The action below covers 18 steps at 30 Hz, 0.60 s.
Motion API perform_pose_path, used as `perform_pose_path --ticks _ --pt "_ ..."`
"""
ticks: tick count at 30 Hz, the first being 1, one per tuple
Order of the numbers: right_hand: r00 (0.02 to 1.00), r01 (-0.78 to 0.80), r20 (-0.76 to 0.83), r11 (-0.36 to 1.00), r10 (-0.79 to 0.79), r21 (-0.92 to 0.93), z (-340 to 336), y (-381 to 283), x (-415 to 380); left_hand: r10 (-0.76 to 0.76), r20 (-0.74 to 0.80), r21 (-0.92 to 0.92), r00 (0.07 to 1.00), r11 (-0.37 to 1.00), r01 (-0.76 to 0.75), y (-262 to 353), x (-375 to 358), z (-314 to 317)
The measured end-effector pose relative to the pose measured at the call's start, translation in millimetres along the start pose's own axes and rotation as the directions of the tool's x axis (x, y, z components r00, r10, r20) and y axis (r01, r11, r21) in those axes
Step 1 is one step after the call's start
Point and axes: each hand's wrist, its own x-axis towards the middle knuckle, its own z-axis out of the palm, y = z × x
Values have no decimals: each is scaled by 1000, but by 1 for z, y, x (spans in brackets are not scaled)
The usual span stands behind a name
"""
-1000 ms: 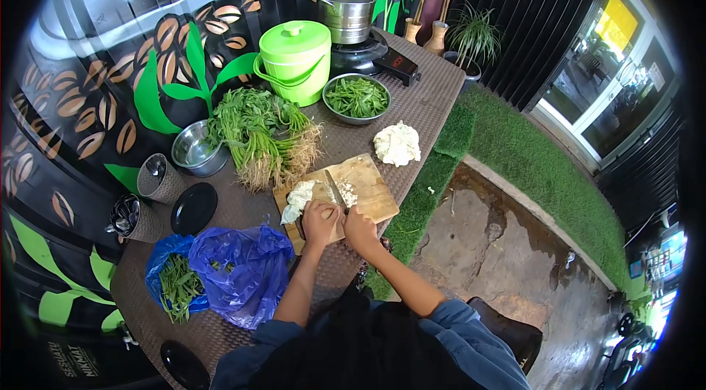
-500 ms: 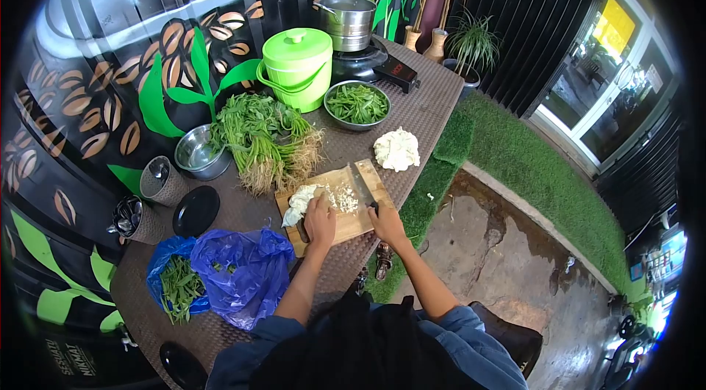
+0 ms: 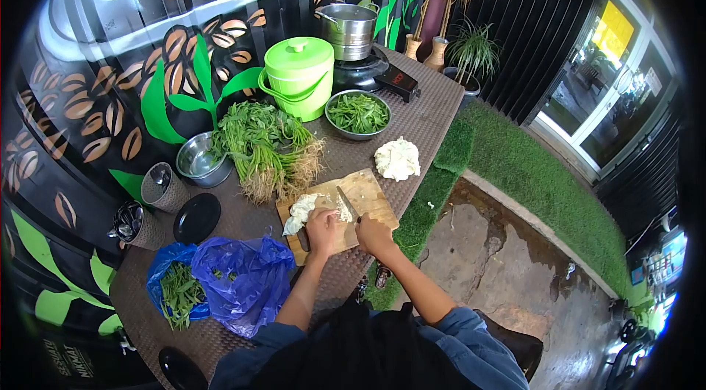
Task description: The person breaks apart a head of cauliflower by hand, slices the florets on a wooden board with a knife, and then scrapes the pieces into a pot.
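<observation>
A wooden cutting board (image 3: 377,206) lies near the table's front edge. On its left part rests a pale white lump (image 3: 300,212) of food, with small chopped bits beside it. My left hand (image 3: 322,230) is at the right side of the lump, fingers bent together over pale pieces; what is under the fingertips is hidden. My right hand (image 3: 375,235) is wrapped round the handle of a knife (image 3: 346,201), whose blade slants across the board next to the chopped bits. Another white mound (image 3: 397,159) sits on the table beyond the board.
Leafy greens with roots (image 3: 259,141) lie behind the board. Further back are a bowl of cut greens (image 3: 358,113), a green lidded bucket (image 3: 298,75) and a steel pot (image 3: 348,28) on a stove. Blue plastic bags (image 3: 246,283) are at the left front.
My right hand and the knife have moved left, closer to my left hand, and the blade now slants over the chopped bits. The view has shifted slightly.
</observation>
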Motion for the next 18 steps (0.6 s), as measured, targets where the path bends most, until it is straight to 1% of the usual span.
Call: perform_pose_path --ticks 1,2,3,4,5,7,8,9,10,11,12,13,14,16,17,18 --pt "1000 -1 -3 1000 1 -1 -6 -4 -3 -24 -34 -21 999 1000 23 -2 1 2" --pt "1000 -14 18 999 15 -39 -10 -11 -9 -22 -34 -24 999 999 21 -4 2 4" --pt "999 -27 40 997 30 -77 -8 -17 -14 -16 -41 25 999 1000 17 -6 3 6" --pt "997 -72 -25 997 72 -9 21 -13 -10 -10 -49 74 999 997 13 -8 4 7" --pt "997 -74 -25 997 73 -10 24 -19 -15 -10 -49 73 999 997 13 -5 6 5" --pt "986 -156 -47 986 159 54 27 -25 -21 -81 34 125 996 989 76 -1 11 4" --pt "989 -133 -62 989 137 70 33 -20 -17 -82 32 124 996 989 77 0 15 6" --pt "989 -133 -58 989 137 71 34 -15 -14 -44 38 174 998 984 36 0 17 7" --pt "994 -94 -52 994 97 50 29 -10 -11 -7 50 224 999 975 -4 -1 17 6" --pt "997 -51 -51 998 53 29 24 -6 -7 -8 51 226 999 974 -4 -1 18 5" --pt "998 -66 -8 996 66 56 19 -3 -6 -42 88 251 995 968 18 0 20 6" --pt "998 -62 -9 997 63 53 17 -4 -9 -77 123 275 989 961 40 2 23 5" --pt "997 -76 -7 995 77 66 16 -6 -13 -76 120 275 990 961 40 4 27 4" --pt "996 -93 -3 993 94 78 23 -8 -18 -192 263 277 945 954 117 6 32 0" --pt "994 -106 -23 992 108 72 32 -11 -18 -193 266 275 945 954 117 7 31 0" --pt "991 -120 -45 991 123 66 38 -10 -17 -145 270 289 952 955 63 8 30 0"
